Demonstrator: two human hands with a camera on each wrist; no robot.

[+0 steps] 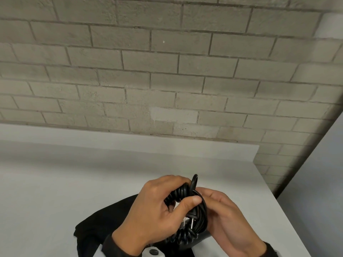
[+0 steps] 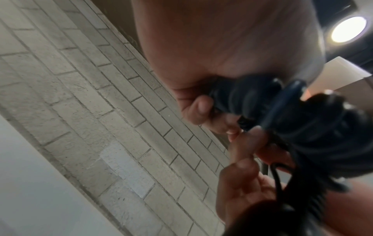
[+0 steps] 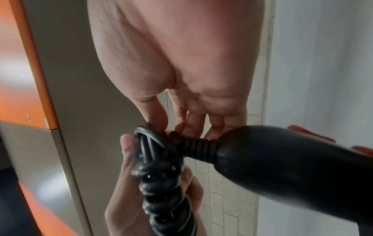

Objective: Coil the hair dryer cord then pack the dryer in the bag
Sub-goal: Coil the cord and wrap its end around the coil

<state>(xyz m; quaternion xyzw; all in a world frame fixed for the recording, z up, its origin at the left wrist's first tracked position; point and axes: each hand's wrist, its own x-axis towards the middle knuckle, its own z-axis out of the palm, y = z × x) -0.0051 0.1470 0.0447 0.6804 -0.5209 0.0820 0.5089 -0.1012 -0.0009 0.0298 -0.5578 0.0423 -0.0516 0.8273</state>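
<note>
The black hair dryer cord [image 1: 199,210] is gathered into a tight bundle of loops, held above the table between both hands. My left hand [image 1: 182,191] grips the spiral part, thumb across the front, and the plug's metal prongs [image 1: 187,222] show under it. My right hand [image 1: 213,199] curls round the loops from the right. In the right wrist view my right fingers [image 3: 193,123] pinch the cord beside the ribbed sleeve [image 3: 199,148] of the black dryer handle [image 3: 282,167]. The dryer's body is mostly hidden under the hands. The black bag [image 1: 96,225] lies flat beneath.
The white table [image 1: 55,182] runs to a grey brick wall [image 1: 167,71] at the back. Its right edge [image 1: 289,216] drops off close to my right hand. Orange and grey panels [image 3: 40,79] stand to one side in the right wrist view.
</note>
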